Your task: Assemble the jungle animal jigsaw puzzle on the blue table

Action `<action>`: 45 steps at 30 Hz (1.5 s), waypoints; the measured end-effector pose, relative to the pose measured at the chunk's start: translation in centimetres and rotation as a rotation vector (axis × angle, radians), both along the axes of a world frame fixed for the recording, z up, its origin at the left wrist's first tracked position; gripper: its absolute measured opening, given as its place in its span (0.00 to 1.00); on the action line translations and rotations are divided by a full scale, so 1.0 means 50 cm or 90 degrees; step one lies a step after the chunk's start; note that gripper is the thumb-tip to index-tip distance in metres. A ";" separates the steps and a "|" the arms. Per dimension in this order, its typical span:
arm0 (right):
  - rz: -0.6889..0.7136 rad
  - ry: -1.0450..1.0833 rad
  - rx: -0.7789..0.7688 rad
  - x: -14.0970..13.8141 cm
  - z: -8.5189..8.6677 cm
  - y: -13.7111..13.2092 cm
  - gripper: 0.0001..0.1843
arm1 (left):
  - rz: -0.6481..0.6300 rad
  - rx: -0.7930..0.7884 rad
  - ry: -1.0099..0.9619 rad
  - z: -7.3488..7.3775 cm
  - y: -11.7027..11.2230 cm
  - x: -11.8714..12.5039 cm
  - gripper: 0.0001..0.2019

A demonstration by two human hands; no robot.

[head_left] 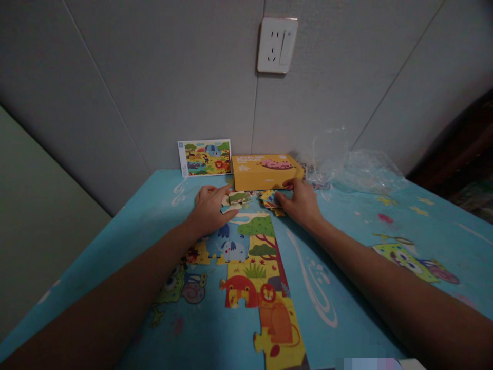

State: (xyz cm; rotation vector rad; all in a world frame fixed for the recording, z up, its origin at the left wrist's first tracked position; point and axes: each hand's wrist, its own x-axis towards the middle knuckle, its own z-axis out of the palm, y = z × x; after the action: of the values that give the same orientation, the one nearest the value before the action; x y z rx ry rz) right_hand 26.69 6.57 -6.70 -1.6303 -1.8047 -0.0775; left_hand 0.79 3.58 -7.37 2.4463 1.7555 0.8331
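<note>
A partly joined animal jigsaw [257, 288] lies on the blue cartoon tablecloth [339, 267], with a lion, an elephant and a tree showing. My left hand [210, 210] rests at the jigsaw's far end, fingers curled on a loose green piece [238, 197]. My right hand [300, 201] lies beside it, fingers bent over a small heap of loose pieces [269, 199]. Both hands sit just in front of the yellow puzzle box [265, 172].
A picture card [205, 158] of the finished scene leans on the grey wall behind the table. Crumpled clear plastic bags [352, 167] lie right of the box. A white wall socket [277, 45] is above. A dark object [462, 154] stands at the far right.
</note>
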 end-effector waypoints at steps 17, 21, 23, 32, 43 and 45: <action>0.255 0.005 0.015 -0.032 0.022 -0.036 0.11 | -0.041 -0.011 -0.057 0.014 -0.003 0.006 0.35; 0.310 -0.003 0.001 -0.035 0.031 -0.045 0.14 | -0.093 0.055 -0.070 0.020 -0.009 0.011 0.34; 0.335 0.010 -0.004 -0.037 0.034 -0.051 0.18 | -0.119 0.095 -0.081 0.028 -0.016 0.016 0.33; 0.349 0.141 -0.015 -0.047 0.032 -0.065 0.18 | -0.195 0.152 -0.056 0.032 -0.027 0.025 0.35; 0.084 0.011 -0.014 -0.001 0.005 0.000 0.14 | 0.074 -0.018 -0.020 0.011 -0.002 0.004 0.37; 0.087 -0.008 0.001 -0.003 0.003 -0.002 0.13 | 0.052 -0.020 -0.037 0.011 -0.001 0.004 0.36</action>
State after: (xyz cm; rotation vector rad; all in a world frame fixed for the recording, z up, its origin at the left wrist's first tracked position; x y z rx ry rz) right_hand 26.52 6.47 -6.56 -1.5039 -1.9200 -0.0282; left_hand 0.97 3.54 -6.84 2.3200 1.8454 0.8661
